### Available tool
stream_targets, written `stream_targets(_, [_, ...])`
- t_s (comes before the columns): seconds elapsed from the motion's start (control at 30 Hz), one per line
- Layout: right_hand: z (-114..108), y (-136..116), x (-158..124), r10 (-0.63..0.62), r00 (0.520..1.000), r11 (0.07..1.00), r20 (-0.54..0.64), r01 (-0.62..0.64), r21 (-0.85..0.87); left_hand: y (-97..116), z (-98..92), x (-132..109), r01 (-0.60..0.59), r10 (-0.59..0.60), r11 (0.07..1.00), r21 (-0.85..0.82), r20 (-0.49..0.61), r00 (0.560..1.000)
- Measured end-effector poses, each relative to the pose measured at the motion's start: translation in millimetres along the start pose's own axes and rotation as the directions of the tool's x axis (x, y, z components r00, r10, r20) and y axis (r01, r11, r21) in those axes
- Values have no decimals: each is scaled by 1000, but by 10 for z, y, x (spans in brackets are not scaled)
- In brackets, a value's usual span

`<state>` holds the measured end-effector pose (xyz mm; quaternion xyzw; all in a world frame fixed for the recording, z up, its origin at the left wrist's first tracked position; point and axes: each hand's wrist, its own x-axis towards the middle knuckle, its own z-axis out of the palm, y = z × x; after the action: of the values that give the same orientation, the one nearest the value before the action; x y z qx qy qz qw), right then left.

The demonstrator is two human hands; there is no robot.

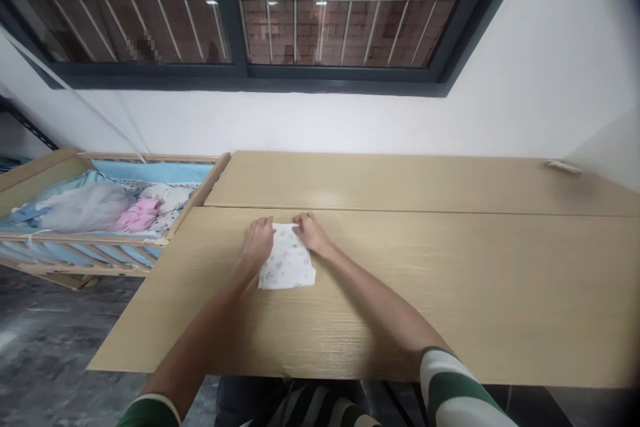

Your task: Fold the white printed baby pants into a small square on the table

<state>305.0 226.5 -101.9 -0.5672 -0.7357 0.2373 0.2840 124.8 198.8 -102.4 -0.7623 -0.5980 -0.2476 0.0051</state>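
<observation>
A small white folded baby garment (pixel 287 263) with a faint print lies on the light wooden table (pixel 450 293). My left hand (pixel 259 241) rests on its far left corner, fingers curled down onto the cloth. My right hand (pixel 310 230) presses its far right corner, fingers bent and pinching the edge. Both forearms reach forward from green-and-white striped sleeves.
A wooden crib (pixel 100 213) with blue lining stands left of the table, holding pink (pixel 137 215), white and grey clothes. A second table (pixel 400 180) joins at the back against the white wall. A small flat object (pixel 564 166) lies at far right.
</observation>
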Motion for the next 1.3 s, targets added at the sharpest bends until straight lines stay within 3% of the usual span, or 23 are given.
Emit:
stream_targets(0.07, [-18, -45, -105, -38, 999, 999, -13, 38, -24, 130, -28, -247, 2, -2, 999, 45, -8, 1000])
stream_targets(0.17, [-83, -199, -419, -295, 952, 954, 81, 298, -29, 388, -74, -843, -58, 57, 995, 84, 17, 998])
stream_targets(0.23, [-95, -323, -656, -481, 843, 872, 240, 489, 33, 555, -56, -1248, -110, 105, 983, 150, 41, 994])
stream_targets(0.33, [-9, -446, -932, -620, 645, 769, 446, 612, 183, 712, 26, -1653, -135, 109, 966, 223, 123, 986])
stream_targets(0.4, [98, -448, -1021, -635, 571, 747, 521, 624, 227, 738, 77, -1757, -140, 103, 964, 225, 165, 981])
stream_targets(0.43, [154, -425, -1032, -619, 562, 755, 549, 618, 219, 733, 91, -1772, -142, 106, 966, 215, 171, 980])
stream_targets(0.6, [326, -183, -792, -482, 639, 814, 600, 579, 37, 678, 101, -1733, -121, 101, 975, 187, 116, 988])
stream_targets(0.77, [317, 72, -316, -407, 737, 829, 540, 546, -120, 655, 145, -1741, -108, 106, 983, 151, 27, 994])
stream_targets(0.9, [297, 218, -58, -414, 772, 819, 482, 547, -173, 643, 174, -1753, -113, 110, 982, 150, 26, 994])
stream_targets(1.1, [305, 297, 72, -414, 830, 806, 374, 525, -274, 642, 190, -1763, -109, 107, 984, 143, 25, 994])
stream_targets(1.3, [291, 247, -11, -437, 861, 809, 262, 503, -305, 649, 205, -1771, -114, 117, 981, 160, -10, 993])
